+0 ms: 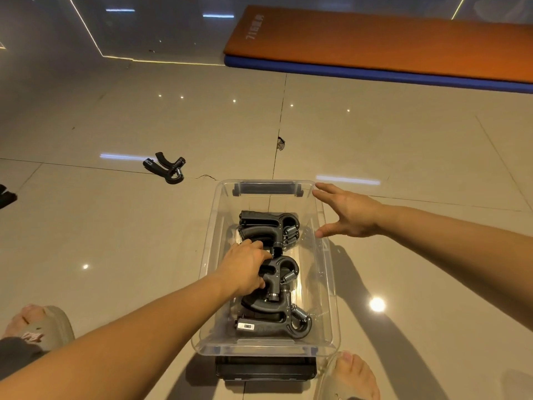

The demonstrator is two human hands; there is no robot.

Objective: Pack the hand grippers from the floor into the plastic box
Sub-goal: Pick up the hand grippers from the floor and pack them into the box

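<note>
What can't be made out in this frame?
Head view only.
1. Dark object at the left edge: cut off by the frame.
2. Small dark item on the tile seam: too small.
3. Black spring hand gripper handles: covered by the left hand.

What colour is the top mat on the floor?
Orange. The flat top exercise mat shows best in the head view.

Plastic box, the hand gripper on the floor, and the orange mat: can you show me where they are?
plastic box (259, 349), head view, on its clear near rim.
hand gripper on the floor (173, 168), head view, where its two black handles join.
orange mat (375, 41), head view, on the middle of its top.
</note>
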